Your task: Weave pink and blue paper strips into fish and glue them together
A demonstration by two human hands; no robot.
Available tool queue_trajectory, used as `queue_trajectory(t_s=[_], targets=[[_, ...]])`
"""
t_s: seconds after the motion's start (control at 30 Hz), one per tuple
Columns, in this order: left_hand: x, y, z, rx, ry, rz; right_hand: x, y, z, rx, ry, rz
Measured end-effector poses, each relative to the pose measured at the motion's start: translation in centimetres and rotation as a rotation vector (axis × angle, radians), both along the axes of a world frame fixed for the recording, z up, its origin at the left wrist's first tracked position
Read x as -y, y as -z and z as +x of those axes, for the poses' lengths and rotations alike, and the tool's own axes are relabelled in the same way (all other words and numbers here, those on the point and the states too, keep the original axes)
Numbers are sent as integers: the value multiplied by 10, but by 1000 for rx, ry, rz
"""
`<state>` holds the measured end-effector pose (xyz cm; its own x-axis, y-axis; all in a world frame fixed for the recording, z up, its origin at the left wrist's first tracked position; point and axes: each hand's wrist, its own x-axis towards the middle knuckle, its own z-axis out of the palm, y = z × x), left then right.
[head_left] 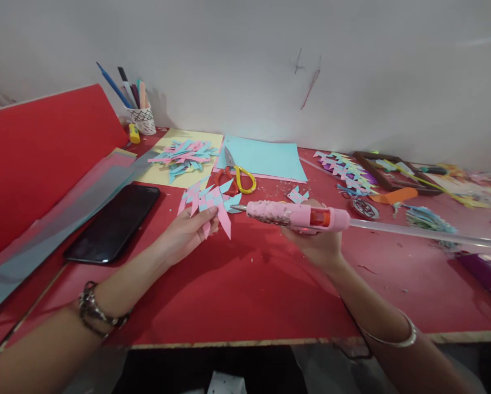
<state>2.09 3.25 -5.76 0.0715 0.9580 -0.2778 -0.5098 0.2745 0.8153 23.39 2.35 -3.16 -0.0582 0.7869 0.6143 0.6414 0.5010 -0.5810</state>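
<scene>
Between the thumb and fingers of my left hand (194, 227) is a woven strip of folded pink and blue paper (215, 198), its pointed ends sticking out. My right hand (317, 246) grips a pink glue gun (297, 215) with a clear glue stick (413, 230) running out of its back. The metal nozzle points left and is at the blue end of the strip; whether it touches the paper I cannot tell. Just behind the strip lie scissors (240, 178) with red and yellow handles. A small folded paper piece (298, 195) rests beyond the glue gun.
Folded paper pieces (186, 156) are heaped on a yellow sheet (159, 176), beside a blue sheet (264, 156). A black phone (114, 224) lies at left, near a pen cup (142, 120). At right are a finished-looking paper weave (346, 171) and a brown tray (424, 189).
</scene>
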Motion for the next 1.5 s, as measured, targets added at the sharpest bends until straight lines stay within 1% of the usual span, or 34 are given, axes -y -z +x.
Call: queue_trajectory(t_s=[0.13, 0.3, 0.37, 0.53, 0.67, 0.83, 1.07, 1.33, 1.5], targets=[[0, 5, -1, -58, -16, 82, 1, 0, 0, 24, 13, -37], [1, 0, 0, -60, -55, 112, 3, 1, 0, 46, 3, -62], [2, -1, 1, -71, -75, 102, 2, 1, 1, 71, 19, -64], [3, -3, 2, -116, -71, 76, 1, 1, 0, 131, 37, -50], [3, -4, 2, -43, -65, 75, 0, 1, -1, 158, 44, -61], [3, -3, 2, -25, -55, 89, 0, 0, -1, 135, 29, -35], [3, -5, 2, -56, -80, 61, 0, 1, 1, 135, 34, -71], [3, -4, 2, -40, -76, 76, 1, 0, 2, 100, 25, -51], [2, -3, 2, -31, -81, 87, 0, 3, 5, 119, 3, -147]])
